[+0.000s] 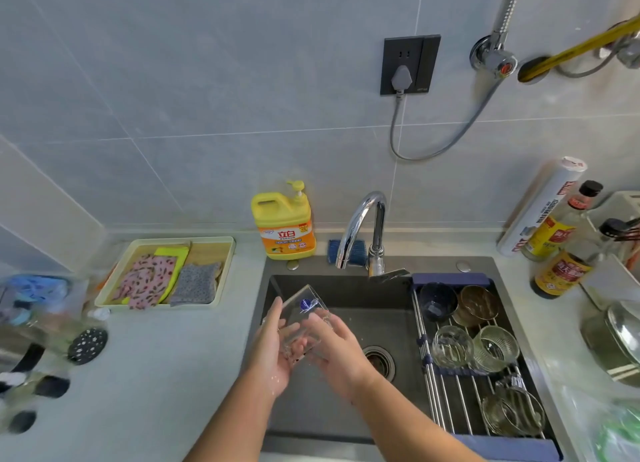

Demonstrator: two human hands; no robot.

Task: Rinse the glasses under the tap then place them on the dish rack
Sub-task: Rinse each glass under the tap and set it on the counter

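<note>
The clear glass (300, 307) blurs low down between the hands, so its base is hard to make out. The left hand (273, 356) cradles it from below and the right hand (337, 343) curls over its side. It is tilted above the sink (346, 290), near the tap (360, 224). More glasses crowd the rack (450, 406) on the right. Smeared objects line the worktop's (166, 375) left edge.

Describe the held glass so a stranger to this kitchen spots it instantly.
Find the dark sink under the chrome tap. Over its left side, left hand and right hand hold a tilted clear glass. Unlike the glasses on the dish rack, it bears a round blue sticker.
</note>
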